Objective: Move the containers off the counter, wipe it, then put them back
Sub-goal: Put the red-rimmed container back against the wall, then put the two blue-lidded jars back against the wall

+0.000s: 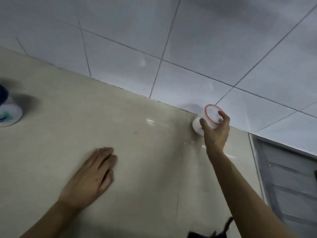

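My right hand point(216, 129) grips the translucent white plastic tub with the red-rimmed lid point(208, 120) at the beige counter's point(137, 134) back edge, left hand point(92, 177) spread empty, flat for balance.

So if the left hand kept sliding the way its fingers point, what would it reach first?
Only bare counter lies ahead of the left hand; then, probably, the tiled wall. The tub sits off to the right.

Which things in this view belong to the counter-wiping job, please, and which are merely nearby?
Job:
red-rimmed container, gripped by the right hand
blurred containers at the left edge
counter
left hand, flat and empty

Nearby:
tiled wall
grey panel
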`<move>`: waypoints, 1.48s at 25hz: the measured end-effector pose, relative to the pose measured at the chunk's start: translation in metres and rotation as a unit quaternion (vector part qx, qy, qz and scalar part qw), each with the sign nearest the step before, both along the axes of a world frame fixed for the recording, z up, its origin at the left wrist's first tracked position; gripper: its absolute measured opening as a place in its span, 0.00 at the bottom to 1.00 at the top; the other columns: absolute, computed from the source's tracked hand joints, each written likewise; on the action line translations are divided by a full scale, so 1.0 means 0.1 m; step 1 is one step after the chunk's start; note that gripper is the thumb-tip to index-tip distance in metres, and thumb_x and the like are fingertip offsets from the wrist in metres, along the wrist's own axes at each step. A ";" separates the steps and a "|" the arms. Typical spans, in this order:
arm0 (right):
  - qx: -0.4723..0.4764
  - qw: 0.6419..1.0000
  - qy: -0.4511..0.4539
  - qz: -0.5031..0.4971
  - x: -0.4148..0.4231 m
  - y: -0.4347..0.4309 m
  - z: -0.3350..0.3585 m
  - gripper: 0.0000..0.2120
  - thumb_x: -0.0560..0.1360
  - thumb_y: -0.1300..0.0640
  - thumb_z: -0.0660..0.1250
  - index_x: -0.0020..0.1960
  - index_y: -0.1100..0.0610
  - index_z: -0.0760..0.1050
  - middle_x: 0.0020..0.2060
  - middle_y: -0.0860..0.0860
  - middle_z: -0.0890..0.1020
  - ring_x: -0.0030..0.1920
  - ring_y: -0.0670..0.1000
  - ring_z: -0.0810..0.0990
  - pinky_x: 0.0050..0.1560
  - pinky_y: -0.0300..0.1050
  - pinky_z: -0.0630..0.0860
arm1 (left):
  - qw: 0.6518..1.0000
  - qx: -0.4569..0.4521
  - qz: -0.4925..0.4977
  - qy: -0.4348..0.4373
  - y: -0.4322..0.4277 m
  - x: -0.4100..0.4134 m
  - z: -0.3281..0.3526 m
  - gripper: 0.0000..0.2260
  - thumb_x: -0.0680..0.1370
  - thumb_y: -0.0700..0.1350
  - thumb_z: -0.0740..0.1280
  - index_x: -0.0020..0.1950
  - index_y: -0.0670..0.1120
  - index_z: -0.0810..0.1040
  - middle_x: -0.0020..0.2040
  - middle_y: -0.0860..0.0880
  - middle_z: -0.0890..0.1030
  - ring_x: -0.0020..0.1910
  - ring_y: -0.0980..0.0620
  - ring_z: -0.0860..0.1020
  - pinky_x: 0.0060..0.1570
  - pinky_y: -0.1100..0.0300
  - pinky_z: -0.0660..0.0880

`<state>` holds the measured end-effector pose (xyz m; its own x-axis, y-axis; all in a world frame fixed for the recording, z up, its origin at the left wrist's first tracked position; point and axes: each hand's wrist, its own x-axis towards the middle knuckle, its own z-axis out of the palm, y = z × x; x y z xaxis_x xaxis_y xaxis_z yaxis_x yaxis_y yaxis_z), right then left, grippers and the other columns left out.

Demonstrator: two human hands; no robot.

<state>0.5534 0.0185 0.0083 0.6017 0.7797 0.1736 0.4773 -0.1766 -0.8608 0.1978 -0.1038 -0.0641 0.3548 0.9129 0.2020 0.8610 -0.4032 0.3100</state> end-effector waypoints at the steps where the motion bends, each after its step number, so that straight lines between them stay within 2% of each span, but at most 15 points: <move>1: 0.001 1.000 -0.001 -0.010 0.13 0.06 -0.02 0.30 0.67 0.50 0.74 0.65 0.44 0.66 0.62 0.52 0.73 0.63 0.54 0.73 0.59 0.46 0.70 | 1.000 -0.012 0.000 -0.001 0.01 0.01 0.00 0.21 0.77 0.50 0.57 0.63 0.39 0.77 0.67 0.41 0.75 0.68 0.44 0.71 0.75 0.54 0.55; 6: -0.009 1.000 -0.016 -0.009 0.39 0.15 -0.20 0.32 0.68 0.51 0.75 0.67 0.44 0.64 0.65 0.53 0.71 0.65 0.53 0.71 0.64 0.50 0.71 | 1.000 -0.018 -0.002 0.004 0.03 -0.01 0.03 0.21 0.77 0.50 0.57 0.63 0.39 0.77 0.67 0.42 0.74 0.68 0.44 0.69 0.74 0.56 0.55; 9: -0.017 0.999 -0.023 0.016 0.39 0.21 -0.23 0.33 0.69 0.52 0.74 0.69 0.45 0.63 0.67 0.54 0.69 0.66 0.55 0.69 0.63 0.46 0.69 | 1.000 -0.004 -0.004 0.006 0.04 -0.01 0.03 0.21 0.77 0.50 0.57 0.64 0.40 0.76 0.68 0.42 0.74 0.69 0.44 0.69 0.74 0.55 0.56; 13: -0.056 0.996 -0.073 -0.003 0.24 0.04 -0.17 0.36 0.71 0.50 0.73 0.73 0.45 0.58 0.76 0.55 0.54 0.75 0.58 0.59 0.69 0.45 0.61 | 1.000 0.001 -0.004 0.012 0.04 -0.02 -0.06 0.21 0.77 0.50 0.57 0.64 0.40 0.76 0.68 0.42 0.74 0.69 0.43 0.70 0.74 0.55 0.56; 14: -0.047 0.994 -0.091 -0.025 0.16 -0.07 -0.15 0.35 0.72 0.50 0.72 0.73 0.45 0.58 0.77 0.55 0.52 0.76 0.57 0.56 0.71 0.46 0.59 | 1.000 0.001 -0.001 0.012 0.05 0.00 -0.07 0.20 0.77 0.50 0.58 0.63 0.40 0.77 0.67 0.42 0.74 0.68 0.43 0.70 0.74 0.55 0.56; 16: -0.018 0.993 -0.103 -0.047 -0.16 -0.32 -0.06 0.29 0.75 0.52 0.69 0.73 0.49 0.61 0.76 0.56 0.55 0.76 0.56 0.57 0.73 0.46 0.59 | 1.000 0.000 0.008 0.009 0.03 0.02 -0.05 0.19 0.77 0.49 0.59 0.62 0.40 0.77 0.66 0.42 0.75 0.67 0.44 0.71 0.73 0.54 0.59; 17: -0.012 0.994 -0.108 -0.025 -0.36 -0.45 -0.02 0.26 0.76 0.54 0.67 0.72 0.52 0.64 0.75 0.57 0.58 0.75 0.55 0.59 0.71 0.45 0.62 | 1.000 -0.002 0.012 -0.008 0.01 0.01 0.00 0.18 0.77 0.48 0.60 0.62 0.40 0.77 0.65 0.42 0.76 0.67 0.44 0.72 0.72 0.54 0.60; 19: -0.021 0.984 -0.152 0.093 -0.80 -0.70 0.04 0.23 0.76 0.57 0.67 0.69 0.56 0.67 0.72 0.57 0.63 0.72 0.55 0.63 0.60 0.41 0.67 | 0.996 -0.029 0.038 -0.076 -0.07 -0.06 0.13 0.16 0.78 0.46 0.61 0.62 0.41 0.76 0.65 0.43 0.75 0.66 0.45 0.72 0.70 0.54 0.63; 22: -0.020 0.939 -0.207 0.274 -1.46 -0.77 0.12 0.22 0.72 0.60 0.70 0.65 0.59 0.71 0.71 0.58 0.64 0.69 0.56 0.65 0.51 0.48 0.73 | 0.980 -0.063 0.089 -0.166 -0.24 -0.36 0.30 0.17 0.80 0.49 0.59 0.66 0.43 0.72 0.69 0.45 0.71 0.70 0.50 0.68 0.71 0.55 0.64; 25: -0.012 0.919 -0.210 0.334 -2.23 -0.59 0.23 0.20 0.72 0.60 0.70 0.63 0.59 0.73 0.71 0.58 0.65 0.68 0.56 0.67 0.52 0.56 0.78 | 0.967 -0.025 0.151 -0.205 -0.34 -1.06 0.50 0.17 0.80 0.49 0.59 0.67 0.44 0.71 0.72 0.48 0.67 0.72 0.54 0.64 0.72 0.59 0.61; 28: -0.009 0.892 -0.197 0.406 -3.11 -0.38 0.29 0.21 0.73 0.56 0.70 0.64 0.57 0.71 0.70 0.55 0.66 0.67 0.54 0.67 0.61 0.56 0.75 | 0.942 0.024 0.248 -0.223 -0.24 -1.95 0.70 0.18 0.80 0.50 0.58 0.67 0.42 0.71 0.72 0.49 0.63 0.72 0.54 0.63 0.73 0.66 0.55; 31: -0.056 0.854 -0.172 0.488 -3.99 -0.16 0.32 0.34 0.71 0.48 0.72 0.72 0.54 0.62 0.75 0.52 0.58 0.73 0.50 0.60 0.70 0.46 0.62 | 0.924 0.067 0.327 -0.187 0.04 -2.77 0.82 0.21 0.79 0.51 0.59 0.68 0.41 0.69 0.71 0.43 0.65 0.72 0.47 0.64 0.73 0.60 0.58; 33: -0.103 0.831 -0.153 0.525 -4.51 -0.02 0.31 0.45 0.67 0.45 0.75 0.75 0.54 0.55 0.76 0.53 0.55 0.75 0.51 0.57 0.72 0.46 0.59 | 0.926 0.057 0.349 -0.131 0.23 -3.13 0.85 0.25 0.77 0.54 0.60 0.69 0.41 0.67 0.71 0.40 0.66 0.71 0.43 0.64 0.73 0.51 0.60; 35: -0.119 0.819 -0.160 0.538 -4.87 0.10 0.28 0.50 0.62 0.44 0.78 0.75 0.54 0.55 0.75 0.54 0.58 0.74 0.54 0.60 0.72 0.52 0.63 | 0.925 0.016 0.368 -0.090 0.38 -3.28 0.87 0.32 0.73 0.61 0.59 0.71 0.43 0.65 0.71 0.39 0.67 0.71 0.43 0.63 0.73 0.45 0.58; 37: -0.110 0.823 -0.164 0.533 -5.09 0.19 0.25 0.46 0.61 0.45 0.78 0.72 0.54 0.62 0.70 0.54 0.65 0.69 0.55 0.68 0.67 0.54 0.70 | 0.922 -0.013 0.383 -0.053 0.50 -3.32 0.86 0.36 0.70 0.65 0.57 0.72 0.46 0.64 0.70 0.42 0.70 0.71 0.44 0.65 0.75 0.43 0.52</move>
<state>0.0441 0.0380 0.0337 -0.4951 0.8685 -0.0258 0.6629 0.3583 -0.6574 -0.1340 -0.0540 0.0221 -0.4167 0.8926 0.1721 0.8541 0.3196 0.4104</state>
